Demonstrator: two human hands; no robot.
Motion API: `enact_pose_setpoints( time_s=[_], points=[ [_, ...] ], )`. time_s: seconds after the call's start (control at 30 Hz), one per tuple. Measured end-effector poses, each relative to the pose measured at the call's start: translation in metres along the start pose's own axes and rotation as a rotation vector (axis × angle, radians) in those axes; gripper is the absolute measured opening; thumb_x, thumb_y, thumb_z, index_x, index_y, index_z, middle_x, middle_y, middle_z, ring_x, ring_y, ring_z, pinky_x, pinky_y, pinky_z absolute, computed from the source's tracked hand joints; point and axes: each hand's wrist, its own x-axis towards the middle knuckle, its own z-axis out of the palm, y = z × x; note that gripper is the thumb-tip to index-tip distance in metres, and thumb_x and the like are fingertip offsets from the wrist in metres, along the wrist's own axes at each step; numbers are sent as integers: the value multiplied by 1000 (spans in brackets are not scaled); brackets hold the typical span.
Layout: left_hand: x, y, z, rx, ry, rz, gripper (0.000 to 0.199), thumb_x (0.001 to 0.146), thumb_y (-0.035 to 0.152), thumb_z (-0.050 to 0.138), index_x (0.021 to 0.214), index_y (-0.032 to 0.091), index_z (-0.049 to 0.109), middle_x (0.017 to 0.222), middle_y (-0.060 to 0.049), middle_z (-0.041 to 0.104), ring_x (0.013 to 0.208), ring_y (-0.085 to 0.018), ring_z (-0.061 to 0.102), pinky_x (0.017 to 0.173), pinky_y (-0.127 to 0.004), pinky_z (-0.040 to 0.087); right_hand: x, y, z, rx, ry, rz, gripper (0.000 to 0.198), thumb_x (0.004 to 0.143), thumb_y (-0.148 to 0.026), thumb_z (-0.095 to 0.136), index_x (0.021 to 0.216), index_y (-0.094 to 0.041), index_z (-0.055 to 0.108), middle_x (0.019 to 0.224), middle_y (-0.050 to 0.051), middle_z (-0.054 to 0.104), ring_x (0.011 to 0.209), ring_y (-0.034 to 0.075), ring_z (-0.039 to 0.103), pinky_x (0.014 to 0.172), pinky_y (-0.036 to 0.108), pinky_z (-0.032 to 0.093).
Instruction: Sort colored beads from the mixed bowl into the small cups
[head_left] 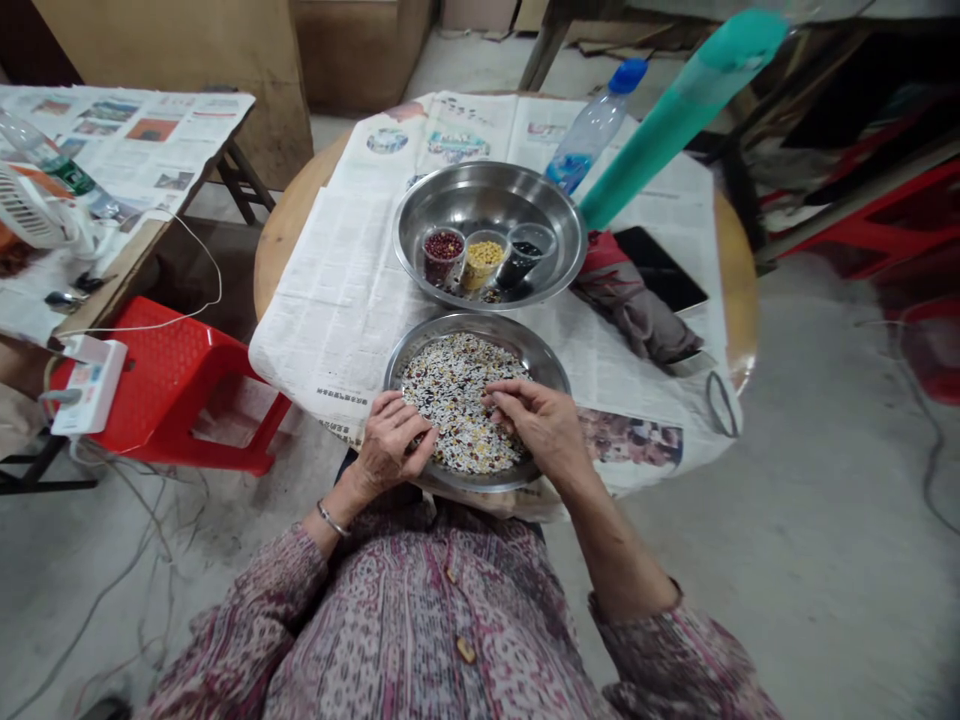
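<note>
Mixed grains (454,395) lie below the right hand (541,425), grip pinched together; the left hand (394,437) curls at the bowl (544,360), hold unclear.

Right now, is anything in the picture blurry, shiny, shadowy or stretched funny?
Head view: soft glints on the upper round silver metal basin; in the head view, the white, yellow and dark grains and the person's bare right hand look slightly soft; in the head view, shade lies under the newspaper-covered table at left, and the purple-patterned sleeves look stretched toward the bottom corners.
</note>
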Motion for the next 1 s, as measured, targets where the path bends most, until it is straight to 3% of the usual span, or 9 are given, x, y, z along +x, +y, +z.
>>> enact_pose_setpoints(
  time_s=[0.2,0.27,0.37,0.47,0.53,0.6,0.73,0.87,1.0],
  points=[
    [0,-1,1,5,2,0,19,93,22,58,74,20,58,68,1,61,71,-15,57,97,-39,46,1,-4,1,105,-30,15,28,75,-43,69,90,-19,70,83,6,76,54,12,60,43,22,40],
    [0,0,1,8,1,-1,20,93,22,58,73,20,58,68,1,61,71,-15,57,97,-39,46,-1,-4,0,-37,-23,-58,27,82,-42,63,95,-19,71,87,7,77,59,15,65,47,25,45],
    [1,0,0,11,6,6,20,94,22,58,73,20,58,68,2,61,71,-15,57,97,-39,46,-6,-3,-1,-417,26,-304,25,88,-31,54,101,-21,73,100,9,78,80,22,72,68,32,54],
    [1,1,0,12,7,5,20,94,22,57,73,20,57,68,1,60,70,-15,57,97,-39,46,-8,-3,-1,-633,94,-417,27,87,-23,51,102,-21,74,106,11,77,89,24,73,75,35,53],
    [1,1,-1,9,2,2,21,94,22,57,73,20,57,68,1,60,70,-15,56,97,-39,46,-6,-7,0,-503,133,-323,25,89,-28,52,101,-21,73,99,10,78,73,21,72,63,31,51],
    [1,1,-1,8,-5,-1,22,94,22,56,73,21,57,68,1,61,70,-15,56,97,-39,46,-3,-13,1,-199,124,-171,24,87,-38,58,97,-20,71,92,8,77,56,15,65,48,26,42],
    [1,2,-2,10,0,-4,22,94,22,56,73,21,57,67,1,61,69,-15,56,97,-40,47,4,-25,1,309,10,74,33,68,-45,77,87,-19,69,84,5,76,46,9,58,38,20,28],
    [1,2,-1,21,5,-6,22,94,23,56,72,21,57,67,1,60,69,-15,56,96,-40,47,6,-32,4,435,-44,145,41,58,-45,86,85,-19,70,78,4,75,47,8,57,40,19,29],
    [0,1,0,18,19,1,21,94,22,56,72,21,58,66,1,59,69,-15,56,96,-39,47,12,-41,11,415,-29,90,37,59,-44,87,81,-19,70,72,3,74,48,8,57,41,20,31]
  ],
)
